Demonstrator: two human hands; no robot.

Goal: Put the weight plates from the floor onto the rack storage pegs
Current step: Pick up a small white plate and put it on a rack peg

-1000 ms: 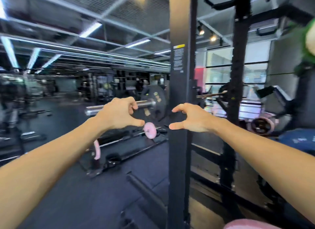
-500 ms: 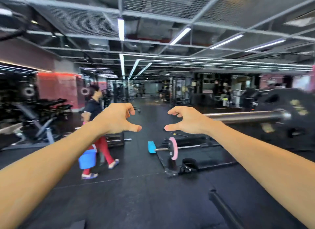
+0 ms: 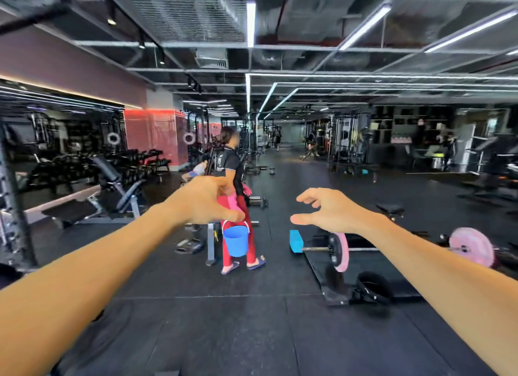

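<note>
Looking across the gym floor from the head view, I see the weight plates that show here on a barbell (image 3: pixel 364 249) lying low at the right: a near pink plate (image 3: pixel 342 252) with a black plate (image 3: pixel 333 248) touching its left face, and a far pink plate (image 3: pixel 472 249) at the bar's other end. The bar rests over a dark platform mat (image 3: pixel 392 274), and a blue block (image 3: pixel 296 241) sits just beside the near bar tip. I cannot tell whether these plates are locked to the bar. No storage rack peg is identifiable in this view. My left hand (image 3: pixel 204 200) is raised at centre frame, fingers loosely curled with the thumb extended to the right, grasping nothing. My right hand (image 3: pixel 333 211) is raised beside it, well apart from the plates, fingers slack and spread, thumb pointing left, likewise grasping nothing. Both forearms reach in from the lower corners. Behind the left hand stands another person (image 3: pixel 238 207) in a dark shirt and red trousers, carrying a blue bucket (image 3: pixel 236 240). An adjustable bench (image 3: pixel 117 188) stands at the left, with dumbbell racks (image 3: pixel 140 164) behind it against a mirrored wall. Strip lights (image 3: pixel 250 22) run along the open ceiling.
</note>
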